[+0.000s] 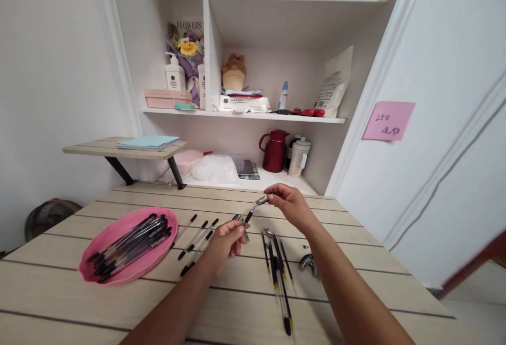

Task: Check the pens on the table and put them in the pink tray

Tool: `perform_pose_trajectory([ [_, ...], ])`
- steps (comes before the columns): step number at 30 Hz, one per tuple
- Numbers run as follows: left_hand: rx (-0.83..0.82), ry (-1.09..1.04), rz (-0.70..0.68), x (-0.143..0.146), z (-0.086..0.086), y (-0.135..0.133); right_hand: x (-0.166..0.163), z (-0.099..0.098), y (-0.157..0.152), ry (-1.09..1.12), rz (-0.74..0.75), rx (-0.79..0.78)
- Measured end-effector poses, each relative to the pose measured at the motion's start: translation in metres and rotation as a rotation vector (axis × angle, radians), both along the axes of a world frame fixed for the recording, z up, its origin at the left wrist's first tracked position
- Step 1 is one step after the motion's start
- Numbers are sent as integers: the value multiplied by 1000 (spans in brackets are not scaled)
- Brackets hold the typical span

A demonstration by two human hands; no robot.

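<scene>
My left hand (224, 240) is closed around a pen part (242, 222) above the wooden table (356, 260). My right hand (288, 201) pinches the upper end of a thin pen piece (258, 204) that slants down toward the left hand. A pink tray (98, 239) holding several black pens lies to the left. A few more pens (197, 237) rest between the tray and my left hand. Several pens and refills (279, 266) lie under my right forearm, with small metal parts (308, 263) beside them.
A small raised shelf (118, 147) with a blue notebook stands at the table's back left. Behind the table, wall shelves hold a red kettle (274, 151), a mug, bottles and packets. A pink sticky note (388, 120) hangs on the right wall.
</scene>
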State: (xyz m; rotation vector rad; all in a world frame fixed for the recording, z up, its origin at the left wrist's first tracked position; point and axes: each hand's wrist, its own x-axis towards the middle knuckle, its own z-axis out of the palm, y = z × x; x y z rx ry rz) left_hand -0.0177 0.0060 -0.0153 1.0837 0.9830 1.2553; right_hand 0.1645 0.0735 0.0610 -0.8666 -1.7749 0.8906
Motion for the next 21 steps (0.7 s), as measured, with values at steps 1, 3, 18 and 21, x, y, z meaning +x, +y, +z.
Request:
perform_pose_trajectory([
  [1,-2,4,-3,0,0,0,0,0,-1,-47,15,3],
  [3,-10,20,-5,1,-1,-1,0,0,-3,-134,56,2],
  [18,28,-174,-31,3,2,-4,-30,-11,-20,-17,226,-269],
  [21,34,-171,-9,3,1,-4,-33,-13,-20,-17,205,-256],
])
